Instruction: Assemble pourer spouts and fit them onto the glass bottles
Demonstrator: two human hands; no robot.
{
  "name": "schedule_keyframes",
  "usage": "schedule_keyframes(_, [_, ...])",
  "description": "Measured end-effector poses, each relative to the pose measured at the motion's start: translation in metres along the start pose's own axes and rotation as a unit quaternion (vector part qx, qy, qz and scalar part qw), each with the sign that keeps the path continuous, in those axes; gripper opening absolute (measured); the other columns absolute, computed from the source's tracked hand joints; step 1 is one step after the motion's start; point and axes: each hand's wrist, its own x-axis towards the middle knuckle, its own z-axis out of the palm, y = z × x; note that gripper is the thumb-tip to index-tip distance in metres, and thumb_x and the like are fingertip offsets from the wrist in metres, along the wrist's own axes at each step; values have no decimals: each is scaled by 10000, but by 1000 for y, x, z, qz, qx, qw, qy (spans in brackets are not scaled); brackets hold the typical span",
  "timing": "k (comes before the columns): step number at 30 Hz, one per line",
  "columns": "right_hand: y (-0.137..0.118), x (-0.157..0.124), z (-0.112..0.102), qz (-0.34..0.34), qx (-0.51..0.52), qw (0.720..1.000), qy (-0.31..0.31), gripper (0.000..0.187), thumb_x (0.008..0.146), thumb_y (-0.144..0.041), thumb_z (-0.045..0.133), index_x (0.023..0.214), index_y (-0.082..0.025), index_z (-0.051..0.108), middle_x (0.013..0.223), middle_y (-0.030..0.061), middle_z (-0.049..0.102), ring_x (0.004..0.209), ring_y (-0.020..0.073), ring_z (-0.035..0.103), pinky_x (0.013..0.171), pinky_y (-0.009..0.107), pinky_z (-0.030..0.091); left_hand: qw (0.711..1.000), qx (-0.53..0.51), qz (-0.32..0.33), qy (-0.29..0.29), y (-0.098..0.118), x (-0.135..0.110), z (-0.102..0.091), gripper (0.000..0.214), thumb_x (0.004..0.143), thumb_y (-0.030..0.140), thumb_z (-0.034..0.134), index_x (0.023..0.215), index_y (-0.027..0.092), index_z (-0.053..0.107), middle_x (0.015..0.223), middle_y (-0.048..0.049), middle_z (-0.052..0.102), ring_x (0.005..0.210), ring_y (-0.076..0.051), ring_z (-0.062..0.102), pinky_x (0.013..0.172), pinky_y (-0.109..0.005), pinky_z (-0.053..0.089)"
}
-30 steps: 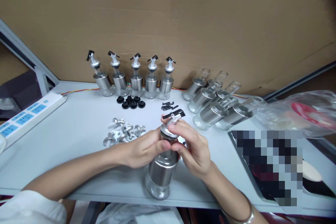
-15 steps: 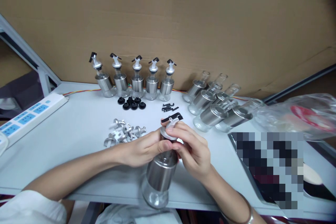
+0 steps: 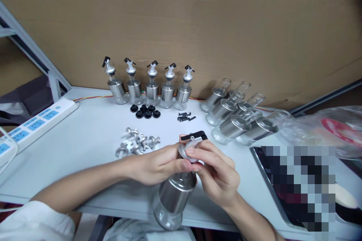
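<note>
A glass bottle with a steel sleeve (image 3: 177,196) leans towards the right near the table's front edge. On its neck sits a silver pour spout (image 3: 189,151) topped by a black flip lever (image 3: 194,136). My left hand (image 3: 161,163) is closed around the bottle's neck, its thumb lying just under the spout's collar. My right hand (image 3: 219,169) pinches the spout from the right, with the index finger along the collar. The fingers hide the joint between spout and neck. Left of my hands lie several loose silver spouts (image 3: 138,142).
Several bottles with spouts (image 3: 152,90) line the back. Black stoppers (image 3: 144,111) and thin black levers (image 3: 185,116) lie before them. Bottles without spouts (image 3: 234,122) lean at the right, beside a plastic bag (image 3: 316,128) and a dark-screened device (image 3: 263,165). A power strip (image 3: 36,124) lies left.
The bottle's top has tilted further right and towards me, with both hands staying on it. The whole view has shifted slightly.
</note>
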Motion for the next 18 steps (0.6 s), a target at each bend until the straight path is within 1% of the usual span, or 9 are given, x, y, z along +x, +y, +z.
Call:
schedule_keyframes(3, [5,-2,4,-10,12,1000,-18,296,963,-231,449,1243,-253,544,876,60,603,815,198,607,694,352,554,999,3,-24,23,2,0,1,533,947,594,314,1015,140,584,1012,-96,567,997,-203,543,894,-316,469])
schedule_keyframes(6, [11,-4,11,-22,19,999,-35,387,954,-336,429,1337,-281,404,1012,83,577,991,253,594,806,450,550,996,35,-67,48,6,-1,3,655,894,697,266,1028,144,590,1016,-105,581,937,-207,539,874,-335,479])
schedule_keyframes(8, [13,-6,14,-34,19,998,-44,460,932,-373,446,1368,-290,326,1123,101,548,1131,291,548,890,522,518,994,50,-77,52,7,-2,4,712,887,716,196,1059,153,595,1042,-111,601,951,-215,543,918,-363,470])
schedule_keyframes(9, [13,-7,15,-36,21,998,-46,465,931,-360,443,1372,-294,309,1146,102,542,1169,296,531,921,543,501,994,52,-80,56,8,-2,5,722,894,709,167,1082,160,596,1063,-112,610,985,-221,545,961,-380,451])
schedule_keyframes(12, [12,-8,14,-18,32,998,-56,431,942,-277,437,1358,-309,329,1094,85,580,1153,276,559,958,554,488,992,40,-90,80,9,-3,7,744,905,695,123,1123,166,598,1113,-108,623,1091,-227,538,1058,-396,382])
schedule_keyframes(14, [12,-9,11,3,45,998,-54,418,942,-264,467,1343,-321,362,1085,78,603,1148,275,577,954,548,497,991,24,-91,93,9,-2,8,752,906,700,126,1086,157,615,1097,-102,631,1090,-225,544,1049,-378,382])
schedule_keyframes(16, [11,-10,10,19,59,997,-50,406,933,-268,509,1320,-325,404,1119,80,611,1167,282,580,937,529,515,988,15,-100,117,7,-2,10,714,930,673,151,1011,147,627,1047,-91,635,1020,-215,557,1005,-356,403])
schedule_keyframes(18, [11,-10,9,40,76,995,-42,379,922,-260,545,1286,-321,457,1125,80,622,1095,263,624,883,477,555,980,16,-121,157,4,-2,12,636,960,609,179,916,146,613,956,-70,629,895,-191,555,932,-337,427])
